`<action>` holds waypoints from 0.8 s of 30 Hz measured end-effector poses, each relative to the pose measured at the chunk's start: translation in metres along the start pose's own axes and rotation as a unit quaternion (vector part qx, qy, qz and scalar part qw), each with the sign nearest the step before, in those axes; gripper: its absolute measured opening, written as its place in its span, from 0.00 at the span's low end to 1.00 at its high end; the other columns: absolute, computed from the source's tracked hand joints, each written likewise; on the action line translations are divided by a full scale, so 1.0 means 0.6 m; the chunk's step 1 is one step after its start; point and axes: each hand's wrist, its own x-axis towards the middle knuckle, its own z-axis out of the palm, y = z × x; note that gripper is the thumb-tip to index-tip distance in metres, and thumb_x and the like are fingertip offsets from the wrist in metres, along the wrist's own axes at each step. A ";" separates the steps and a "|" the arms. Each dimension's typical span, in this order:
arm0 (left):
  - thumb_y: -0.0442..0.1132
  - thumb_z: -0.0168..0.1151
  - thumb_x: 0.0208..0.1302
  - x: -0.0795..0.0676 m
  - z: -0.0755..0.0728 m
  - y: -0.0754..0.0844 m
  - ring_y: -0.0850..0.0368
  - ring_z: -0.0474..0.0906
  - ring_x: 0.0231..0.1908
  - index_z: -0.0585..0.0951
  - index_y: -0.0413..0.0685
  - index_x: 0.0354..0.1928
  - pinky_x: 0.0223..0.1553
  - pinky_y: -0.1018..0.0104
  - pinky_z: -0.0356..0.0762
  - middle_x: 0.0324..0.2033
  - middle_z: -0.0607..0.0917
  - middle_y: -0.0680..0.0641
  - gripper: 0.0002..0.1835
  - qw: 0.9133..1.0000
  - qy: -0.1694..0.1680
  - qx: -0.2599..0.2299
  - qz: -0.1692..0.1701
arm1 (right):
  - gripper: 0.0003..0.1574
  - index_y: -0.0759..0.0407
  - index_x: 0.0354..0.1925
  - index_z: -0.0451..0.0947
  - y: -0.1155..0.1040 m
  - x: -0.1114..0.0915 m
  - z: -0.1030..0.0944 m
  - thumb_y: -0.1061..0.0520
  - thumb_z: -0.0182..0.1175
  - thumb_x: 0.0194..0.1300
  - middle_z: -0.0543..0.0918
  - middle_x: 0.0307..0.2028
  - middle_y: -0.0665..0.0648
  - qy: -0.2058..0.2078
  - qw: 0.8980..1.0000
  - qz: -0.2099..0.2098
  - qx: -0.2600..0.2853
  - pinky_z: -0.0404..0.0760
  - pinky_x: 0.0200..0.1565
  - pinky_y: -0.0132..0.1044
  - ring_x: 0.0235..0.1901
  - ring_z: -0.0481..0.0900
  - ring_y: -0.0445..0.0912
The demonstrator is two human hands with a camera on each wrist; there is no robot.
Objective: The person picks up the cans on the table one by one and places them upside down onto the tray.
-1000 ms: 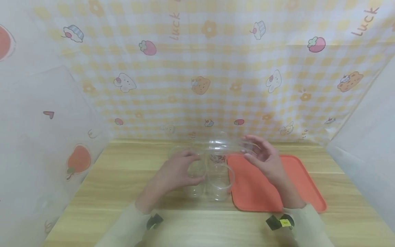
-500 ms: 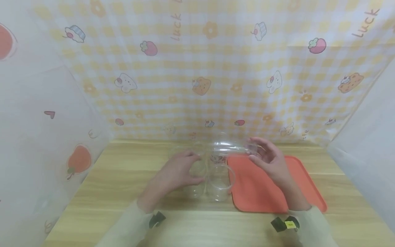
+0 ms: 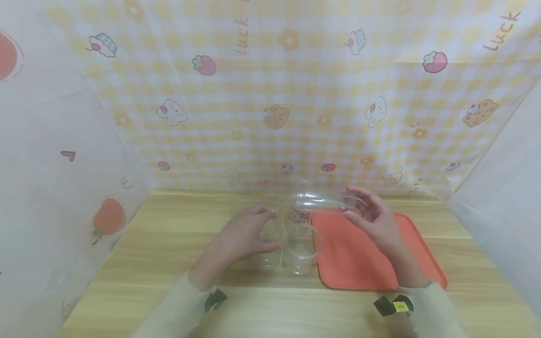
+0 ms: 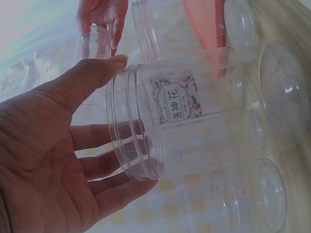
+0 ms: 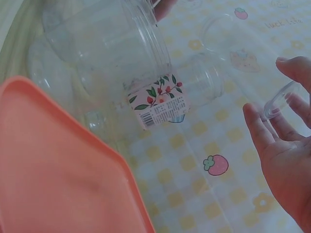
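My left hand [image 3: 241, 234] grips the rim of an upright clear plastic jar [image 4: 204, 145], thumb on one side and fingers on the other. A printed floral label [image 4: 175, 99] shows over that jar in the left wrist view. My right hand [image 3: 374, 218] pinches one end of a slimmer clear container [image 3: 317, 201], lying sideways in the air above the table, with fingertips around its round end [image 5: 282, 100]. Another wide clear jar [image 3: 297, 263] stands between my hands, next to the tray.
An orange tray [image 3: 376, 267] lies on the wooden table [image 3: 169, 263] under my right forearm. Several more clear jars stand close together behind my left hand, partly hidden. A checked cloth [image 3: 236, 94] hangs along the table's back edge.
My right hand has shifted a little to the right, carrying the slim clear container with it. The left hand stays at the jar's rim.
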 end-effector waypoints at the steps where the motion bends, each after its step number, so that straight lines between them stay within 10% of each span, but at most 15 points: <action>1: 0.56 0.77 0.56 0.000 -0.001 0.001 0.46 0.77 0.56 0.78 0.42 0.63 0.61 0.51 0.74 0.56 0.80 0.45 0.38 1.000 -0.001 0.001 -0.002 | 0.37 0.78 0.68 0.62 -0.001 0.000 0.000 0.81 0.60 0.63 0.68 0.63 0.78 -0.001 1.000 -0.002 0.002 0.79 0.56 0.53 0.61 0.76 0.59; 24: 0.54 0.77 0.57 0.000 -0.001 0.006 0.45 0.78 0.55 0.78 0.41 0.63 0.60 0.51 0.76 0.56 0.80 0.44 0.37 1.000 -0.004 0.014 -0.008 | 0.37 0.76 0.69 0.62 -0.022 -0.012 -0.035 0.82 0.57 0.63 0.73 0.63 0.68 0.015 0.999 0.018 -0.028 0.80 0.56 0.48 0.61 0.77 0.55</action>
